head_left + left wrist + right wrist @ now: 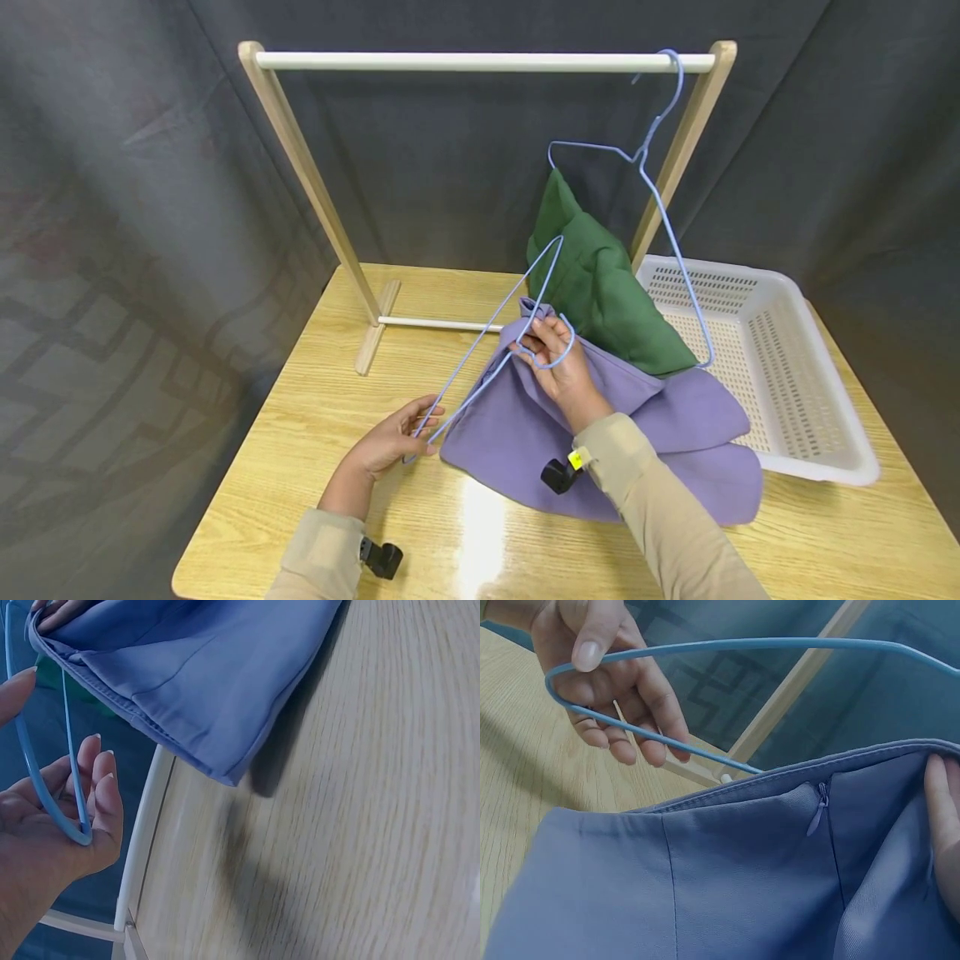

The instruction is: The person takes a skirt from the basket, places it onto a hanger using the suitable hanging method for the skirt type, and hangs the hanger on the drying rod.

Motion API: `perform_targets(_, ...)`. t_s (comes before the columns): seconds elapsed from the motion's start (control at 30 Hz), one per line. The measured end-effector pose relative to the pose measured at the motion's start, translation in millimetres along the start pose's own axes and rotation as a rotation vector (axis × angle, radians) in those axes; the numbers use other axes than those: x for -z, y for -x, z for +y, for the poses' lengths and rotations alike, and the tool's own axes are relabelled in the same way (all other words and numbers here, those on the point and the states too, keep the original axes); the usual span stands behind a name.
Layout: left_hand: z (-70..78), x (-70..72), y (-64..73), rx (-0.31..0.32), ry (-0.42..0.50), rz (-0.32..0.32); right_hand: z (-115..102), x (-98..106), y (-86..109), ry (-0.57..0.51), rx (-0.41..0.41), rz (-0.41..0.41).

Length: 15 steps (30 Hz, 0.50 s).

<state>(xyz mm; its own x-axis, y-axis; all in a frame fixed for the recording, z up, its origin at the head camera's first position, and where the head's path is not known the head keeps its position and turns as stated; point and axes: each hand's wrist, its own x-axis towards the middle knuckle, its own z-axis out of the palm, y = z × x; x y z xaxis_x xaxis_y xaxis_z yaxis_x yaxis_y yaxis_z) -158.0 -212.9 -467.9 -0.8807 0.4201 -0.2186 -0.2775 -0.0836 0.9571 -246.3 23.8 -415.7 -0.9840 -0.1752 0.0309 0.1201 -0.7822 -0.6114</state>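
Observation:
A blue wire clothes hanger (735, 643) is held at a slant above the table. My left hand (390, 437) holds its lower end, with the thumb over one wire and the fingers beside the other. In the right wrist view a purple skirt (742, 870) shows its waistband and a small zipper pull (817, 817). My right hand (561, 367) grips the skirt's waistband, close to the hanger's neck, and the hook curves across this hand in the head view. Skirt fabric spreads below onto the table, and the far end of the hanger reaches up past the waistband.
Behind stands a clothes rack with a white bar (465, 61). A green garment (600, 267) hangs at its right on a second blue hanger (679, 79). A white plastic basket (840, 400) sits at the right of the wooden table (300, 467). Dark curtains (465, 167) enclose the back.

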Motion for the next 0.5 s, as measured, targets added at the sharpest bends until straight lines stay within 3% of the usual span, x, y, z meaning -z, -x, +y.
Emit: perform_targets(0.5,-0.5,-0.8,1.7,0.031,-0.029,-0.029,-3.4,-6.9,-1.9,-0.049,-0.021,0.081)
